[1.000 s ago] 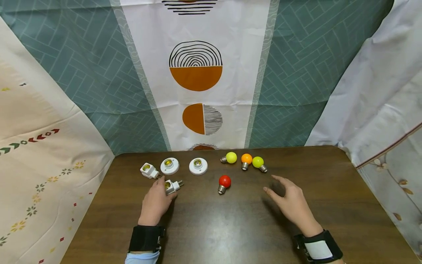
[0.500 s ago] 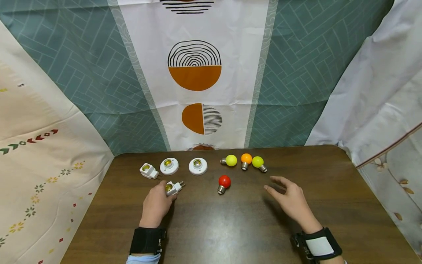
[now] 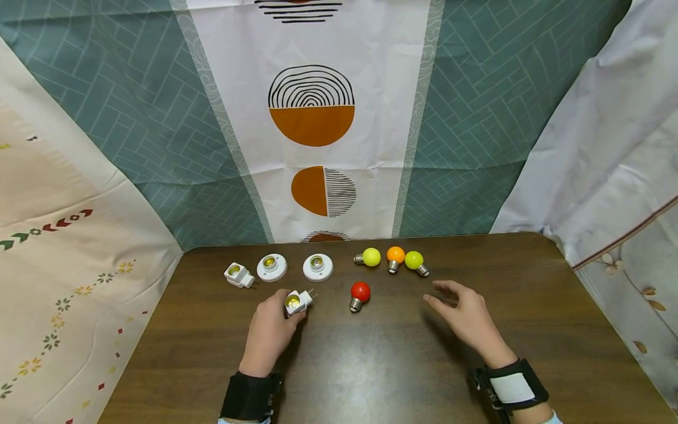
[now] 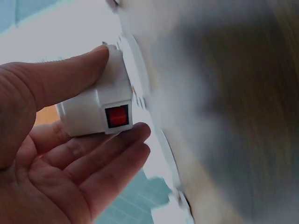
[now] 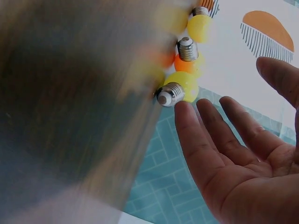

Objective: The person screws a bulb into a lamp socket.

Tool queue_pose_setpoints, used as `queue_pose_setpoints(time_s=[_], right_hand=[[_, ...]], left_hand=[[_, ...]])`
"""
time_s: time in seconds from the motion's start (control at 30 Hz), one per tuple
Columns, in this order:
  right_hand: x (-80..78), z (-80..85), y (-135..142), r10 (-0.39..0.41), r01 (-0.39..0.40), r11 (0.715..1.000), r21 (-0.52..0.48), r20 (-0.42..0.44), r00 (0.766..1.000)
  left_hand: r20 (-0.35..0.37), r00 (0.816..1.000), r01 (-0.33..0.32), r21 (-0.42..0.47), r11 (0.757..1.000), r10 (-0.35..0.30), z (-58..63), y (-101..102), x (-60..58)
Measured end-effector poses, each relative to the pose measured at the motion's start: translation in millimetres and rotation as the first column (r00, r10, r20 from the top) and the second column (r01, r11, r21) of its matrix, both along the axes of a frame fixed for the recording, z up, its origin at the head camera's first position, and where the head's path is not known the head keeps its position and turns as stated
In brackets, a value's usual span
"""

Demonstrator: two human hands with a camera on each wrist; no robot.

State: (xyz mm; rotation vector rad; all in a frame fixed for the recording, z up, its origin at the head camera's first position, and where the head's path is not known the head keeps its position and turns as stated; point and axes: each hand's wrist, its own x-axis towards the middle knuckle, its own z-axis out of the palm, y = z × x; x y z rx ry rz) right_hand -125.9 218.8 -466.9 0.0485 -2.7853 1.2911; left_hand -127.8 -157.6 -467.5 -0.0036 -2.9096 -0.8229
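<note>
My left hand (image 3: 270,331) pinches a white plug-in bulb socket (image 3: 299,302) between thumb and fingers, its prongs pointing right and its brass opening facing up. A red rocker switch (image 4: 117,116) shows on the socket's side in the left wrist view. My right hand (image 3: 467,321) hovers over the right part of the table with fingers apart and nothing in its grasp. Nearest to it lies a yellow-green bulb (image 3: 414,259), beside an orange bulb (image 3: 395,254) and another yellow-green bulb (image 3: 372,257). A red bulb (image 3: 361,291) lies between the two hands.
Two round white socket bases (image 3: 272,268) stand near the back of the brown wooden table (image 3: 339,377). To their left lies a second plug-in socket (image 3: 239,275). Patterned cloth (image 3: 318,194) hangs behind the table and along both sides.
My left hand has carried the plug-in socket to the right, off its earlier spot and closer to the red bulb. The right hand has barely moved.
</note>
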Motion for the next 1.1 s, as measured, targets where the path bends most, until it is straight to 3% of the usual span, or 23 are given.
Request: queue_pose_setpoints(time_s=[0.27, 0.5, 0.67, 0.87, 1.1], right_hand=[[-13.9, 0.3, -2.3, -0.011, 0.017, 0.992, 0.123, -0.054, 0.998], [-40.7, -3.0, -8.1, -0.036, 0.077, 0.955, 0.286, -0.146, 0.989], [-62.3, -5.8, -16.1, 0.017, 0.051, 0.928, 0.368, -0.179, 0.984], [-81.7, -12.1, -26.4, 0.118, -0.05, 0.893, 0.448, -0.126, 0.985], [-85.6, -18.0, -32.0, 0.139, -0.102, 0.856, 0.507, -0.035, 0.99]], left_hand=[[-0.137, 0.986, 0.104, 0.068, 0.992, -0.094, 7.5, 37.7, 10.9], [-0.128, 0.973, 0.216, 0.192, 0.958, -0.193, 10.5, 64.7, 17.1], [-0.115, 0.964, 0.261, 0.207, 0.943, -0.242, 6.4, 78.8, 19.4], [-0.084, 0.957, 0.291, 0.219, 0.931, -0.279, 0.9, 89.8, 20.1], [-0.106, 0.953, 0.301, 0.231, 0.925, -0.283, -3.9, 93.3, 21.5]])
